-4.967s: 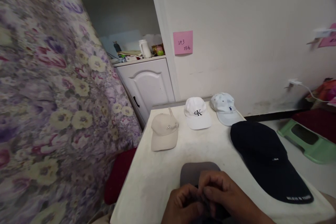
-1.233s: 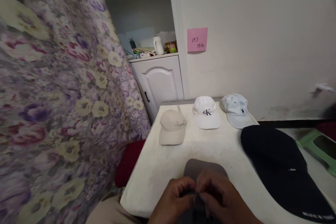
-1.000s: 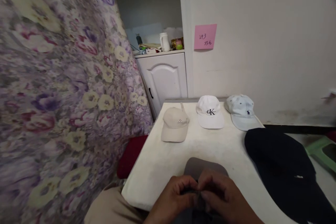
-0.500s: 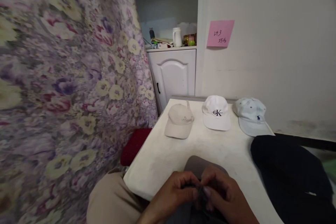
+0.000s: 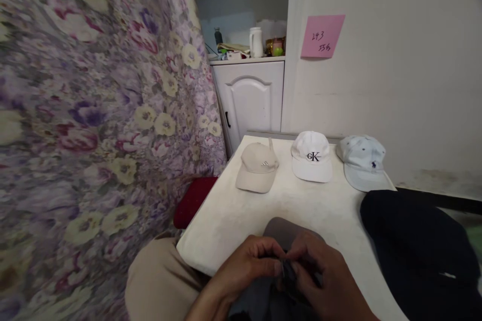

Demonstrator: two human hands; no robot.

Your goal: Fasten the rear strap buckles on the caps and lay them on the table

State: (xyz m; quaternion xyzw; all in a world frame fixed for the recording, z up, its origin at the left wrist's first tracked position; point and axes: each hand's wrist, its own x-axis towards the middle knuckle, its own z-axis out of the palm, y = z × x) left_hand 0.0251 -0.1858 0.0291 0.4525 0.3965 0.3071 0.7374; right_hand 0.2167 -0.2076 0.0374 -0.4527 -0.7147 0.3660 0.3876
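A dark grey baseball cap point(image 5: 289, 230) lies at the near edge of the table, its brim pointing away from me. My left hand point(image 5: 252, 261) and my right hand point(image 5: 320, 271) meet over its back part. Both pinch the cap's dark strap point(image 5: 286, 276) between thumb and fingers, and a small shiny bit shows by the left thumb. The fingers hide much of the strap. Beyond the hands stand a beige cap point(image 5: 256, 166), a white cap point(image 5: 312, 156) with dark letters and a pale blue cap point(image 5: 363, 161) in a row.
A large navy cap point(image 5: 417, 251) covers the table's right side. The white table point(image 5: 211, 225) has a red seat point(image 5: 196, 200) at its left, beside a floral curtain point(image 5: 113, 110). Behind are a white cabinet point(image 5: 250, 98) and a wall with a pink note point(image 5: 323, 36).
The view has shifted slightly. Both hands stay at the cap's strap, with the fingers a little moved, and the small shiny bit now shows by the left thumb.
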